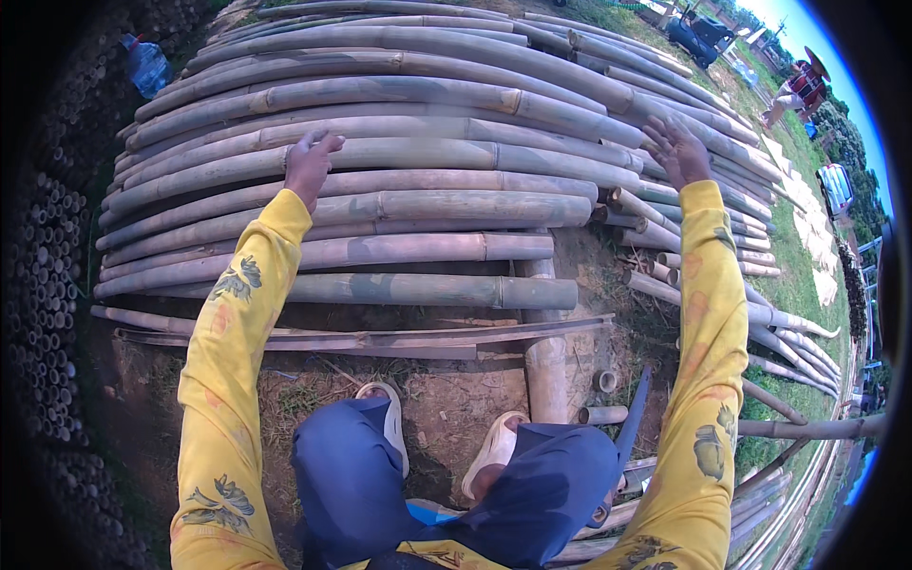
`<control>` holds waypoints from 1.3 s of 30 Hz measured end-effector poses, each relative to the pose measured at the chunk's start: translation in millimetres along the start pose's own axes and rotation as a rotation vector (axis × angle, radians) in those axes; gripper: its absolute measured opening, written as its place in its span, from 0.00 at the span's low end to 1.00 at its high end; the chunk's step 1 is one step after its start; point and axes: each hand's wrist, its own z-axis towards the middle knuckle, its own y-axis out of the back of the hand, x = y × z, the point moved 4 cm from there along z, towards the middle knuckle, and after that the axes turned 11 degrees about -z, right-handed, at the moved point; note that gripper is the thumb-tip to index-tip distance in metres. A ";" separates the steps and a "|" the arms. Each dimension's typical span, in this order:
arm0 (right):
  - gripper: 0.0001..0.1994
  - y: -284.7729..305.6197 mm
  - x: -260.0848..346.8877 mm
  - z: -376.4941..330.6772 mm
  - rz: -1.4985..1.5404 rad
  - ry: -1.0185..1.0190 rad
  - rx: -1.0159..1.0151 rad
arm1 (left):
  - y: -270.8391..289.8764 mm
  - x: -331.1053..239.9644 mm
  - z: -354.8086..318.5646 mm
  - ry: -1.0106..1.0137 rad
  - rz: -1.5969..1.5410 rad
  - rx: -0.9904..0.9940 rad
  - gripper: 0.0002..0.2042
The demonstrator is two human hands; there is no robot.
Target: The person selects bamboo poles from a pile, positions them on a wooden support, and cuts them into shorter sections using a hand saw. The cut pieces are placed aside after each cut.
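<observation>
Yellow printed sleeves [223, 351] come closest, my arms reaching up from seven and five o'clock. Biggest of all is the pile of bamboo poles [446, 154] at twelve o'clock, lying crosswise under and beyond my hands. I judge each pole long, stiff and fairly heavy, with a smooth, hard skin that may roll or slip; its hollow wall could split at the ends. I'd take hold underneath, hands well apart either side of the middle, using the raised joints against sliding. At nine o'clock stands a stack of cut bamboo [52, 275], round ends facing me. Blue trousers [347, 465] cover my knees around six. Toward five, a thick log [545, 375] runs beneath the nearest pole [437, 291], with thin split strips [380, 339] across it. Smaller, my left hand [309, 169] at ten o'clock is half curled; my right hand [676, 150] at two has its fingers spread. Neither grips anything; whether they touch the poles, I cannot tell. Smallest is a short offcut [604, 415] between four and five.
</observation>
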 end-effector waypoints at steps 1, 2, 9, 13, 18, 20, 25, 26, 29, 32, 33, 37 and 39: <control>0.39 -24.3 8.0 -0.8 0.016 0.094 0.009 | 23.9 6.5 -8.2 0.012 0.042 -0.034 0.31; 0.39 -44.1 10.1 -10.9 -0.096 0.118 0.005 | 45.5 12.9 -22.8 0.029 0.124 -0.054 0.30; 0.17 -49.3 -133.4 -100.6 -0.506 -0.166 0.080 | 184.6 101.3 -96.2 0.154 0.149 -0.235 0.19; 0.18 -24.8 -226.3 -123.4 -0.841 -0.096 -0.033 | 194.8 144.2 -116.8 0.183 0.155 -0.316 0.15; 0.29 -98.8 -181.3 -151.7 -1.241 -0.204 -0.034 | 217.5 160.0 -155.3 0.270 0.070 -0.522 0.17; 0.36 -107.8 -180.4 -165.5 -1.417 -0.257 -0.021 | 238.6 177.0 -164.4 0.357 0.031 -0.581 0.22; 0.43 6.0 -266.5 -187.0 -1.103 -0.464 0.057 | 210.2 193.6 -164.3 0.575 -0.111 -0.704 0.29; 0.39 -17.7 -264.7 -189.7 -0.970 -0.477 0.083 | 232.0 199.7 -172.0 0.544 -0.066 -0.812 0.29; 0.28 -6.9 -264.8 -169.1 -0.986 -0.363 -0.068 | 219.7 196.0 -171.4 0.291 0.147 -1.041 0.35; 0.21 -8.4 -265.1 -137.0 -0.809 -0.186 -0.161 | 202.3 171.1 -162.7 0.289 0.136 -0.853 0.37; 0.22 6.3 -282.1 -125.6 -0.712 -0.336 -0.139 | 179.9 166.8 -155.7 0.271 0.128 -0.796 0.37; 0.22 -49.4 -293.6 -105.4 -0.618 -0.383 0.085 | 211.4 204.0 -159.2 0.289 0.072 -0.742 0.32; 0.21 -63.3 -302.5 -103.4 -0.450 -0.269 0.127 | 207.9 190.0 -167.2 0.279 0.054 -0.713 0.31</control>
